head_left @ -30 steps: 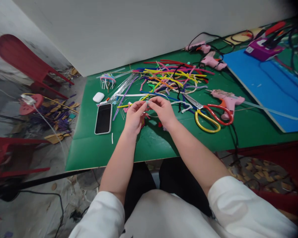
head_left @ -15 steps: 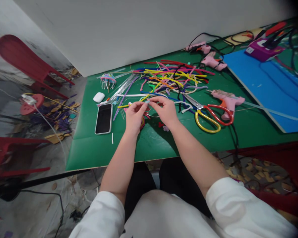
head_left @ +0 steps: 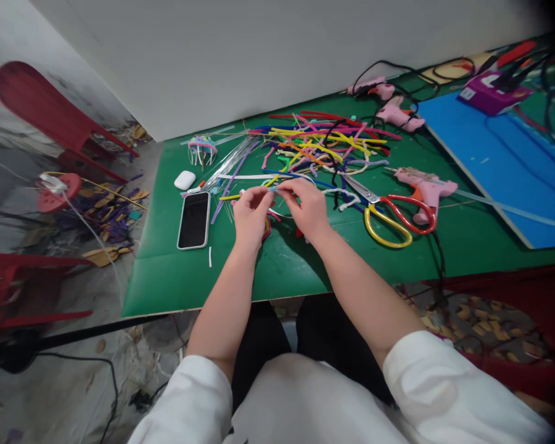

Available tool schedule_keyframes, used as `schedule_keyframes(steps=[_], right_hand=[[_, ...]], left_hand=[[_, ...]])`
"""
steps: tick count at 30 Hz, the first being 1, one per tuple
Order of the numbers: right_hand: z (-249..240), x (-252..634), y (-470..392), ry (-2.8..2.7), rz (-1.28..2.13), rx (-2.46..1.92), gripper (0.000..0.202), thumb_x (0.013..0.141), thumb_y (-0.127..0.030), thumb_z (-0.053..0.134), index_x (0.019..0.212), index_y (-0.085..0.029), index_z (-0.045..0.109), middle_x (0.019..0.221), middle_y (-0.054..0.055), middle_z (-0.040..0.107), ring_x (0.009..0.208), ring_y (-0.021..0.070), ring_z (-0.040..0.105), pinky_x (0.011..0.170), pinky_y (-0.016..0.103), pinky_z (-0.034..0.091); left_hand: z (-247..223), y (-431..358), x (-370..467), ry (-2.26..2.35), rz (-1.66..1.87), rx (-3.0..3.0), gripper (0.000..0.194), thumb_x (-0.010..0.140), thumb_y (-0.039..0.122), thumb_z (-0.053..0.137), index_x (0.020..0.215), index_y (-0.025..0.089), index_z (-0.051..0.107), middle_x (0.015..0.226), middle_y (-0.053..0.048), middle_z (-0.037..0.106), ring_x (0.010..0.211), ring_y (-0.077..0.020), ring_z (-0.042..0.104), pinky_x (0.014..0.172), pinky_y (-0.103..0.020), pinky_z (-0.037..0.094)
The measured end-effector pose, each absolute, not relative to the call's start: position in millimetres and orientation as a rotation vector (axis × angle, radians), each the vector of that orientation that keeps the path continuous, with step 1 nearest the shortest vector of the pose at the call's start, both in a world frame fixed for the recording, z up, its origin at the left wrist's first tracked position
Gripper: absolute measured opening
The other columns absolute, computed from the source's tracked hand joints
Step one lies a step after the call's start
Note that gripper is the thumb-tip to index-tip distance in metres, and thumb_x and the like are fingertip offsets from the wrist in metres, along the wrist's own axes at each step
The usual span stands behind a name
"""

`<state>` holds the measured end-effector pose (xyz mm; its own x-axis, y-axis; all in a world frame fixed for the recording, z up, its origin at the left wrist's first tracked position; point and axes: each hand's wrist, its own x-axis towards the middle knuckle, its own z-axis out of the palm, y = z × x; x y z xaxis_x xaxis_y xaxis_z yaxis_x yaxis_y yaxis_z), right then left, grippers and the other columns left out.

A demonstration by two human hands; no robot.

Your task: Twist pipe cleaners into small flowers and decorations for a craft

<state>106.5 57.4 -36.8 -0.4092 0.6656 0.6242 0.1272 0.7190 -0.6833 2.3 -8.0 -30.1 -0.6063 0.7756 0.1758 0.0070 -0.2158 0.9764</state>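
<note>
Arms: both of mine stretch forward over the green table (head_left: 166,287), forearms slanting inward, well left of the scissors (head_left: 375,199)
Left hand (head_left: 251,216): thumb and fingertips pinched on a small pale blue piece (head_left: 274,189), knuckles bent
Right hand (head_left: 309,208): pretty much the mirror image, fingertips pinching the same bit from its other side
Pale blue bit: tiny, mostly hidden by my fingers, so can't really make out its shape; it's up between my hands, left of the scissors
Glue guns (head_left: 428,187): three, all pink, one just right of the scissors, two beyond them
Phone (head_left: 194,221): one, far left of the scissors
Pipe cleaners (head_left: 324,145): loads, too tangled to count, heaped beyond the scissors
</note>
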Motion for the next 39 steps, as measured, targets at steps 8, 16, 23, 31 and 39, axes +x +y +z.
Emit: schedule_keyframes(steps=[8,16,23,31,39], right_hand=[[-34.1,106.0,54.5,-1.961,0.679,-0.545,0.02,0.089,-0.028,0.04,0.085,-0.023,0.059,0.085,0.005,0.062,0.085,0.0175,0.057,0.077,0.032,0.046],[-36.4,107.1,56.6,-1.972,0.561,-0.625,0.022,0.089,-0.029,0.041,0.083,-0.022,0.062,0.084,0.005,0.062,0.084,0.0178,0.056,0.077,0.031,0.044],[-36.4,108.5,58.1,-1.956,0.546,-0.616,0.021,0.087,-0.028,0.046,0.081,-0.022,0.065,0.08,0.004,0.062,0.081,0.0165,0.057,0.075,0.029,0.045],[-36.5,107.1,58.1,-1.923,0.597,-0.609,0.014,0.083,-0.024,0.054,0.079,-0.02,0.067,0.079,0.003,0.063,0.079,0.0146,0.058,0.072,0.027,0.046],[-28.1,107.3,57.9,-1.788,0.973,-0.719,0.009,0.076,-0.024,0.061,0.071,-0.017,0.064,0.074,0.001,0.063,0.072,0.0137,0.057,0.068,0.028,0.047]], left_hand=[[-32.4,-6.5,-3.1,1.451,1.843,0.827,0.015,0.071,0.026,0.067,0.083,0.018,0.063,0.071,0.0,0.065,0.059,-0.0079,0.063,0.061,-0.022,0.055],[-27.7,-9.1,2.7,1.487,1.842,0.869,0.017,0.072,0.031,0.067,0.083,0.018,0.067,0.071,-0.001,0.068,0.06,-0.0084,0.064,0.066,-0.024,0.056],[-29.7,-8.2,1.0,1.496,1.838,0.891,0.016,0.071,0.028,0.068,0.084,0.018,0.067,0.078,-0.002,0.068,0.065,-0.009,0.064,0.069,-0.026,0.055],[-30.1,-7.7,0.0,1.452,1.858,0.857,0.018,0.067,0.026,0.071,0.082,0.017,0.067,0.075,-0.001,0.069,0.063,-0.0085,0.064,0.068,-0.024,0.055],[-28.3,-7.7,0.5,1.566,1.846,0.99,0.014,0.069,0.023,0.068,0.082,0.018,0.069,0.071,0.0,0.069,0.06,-0.0087,0.063,0.065,-0.024,0.054]])
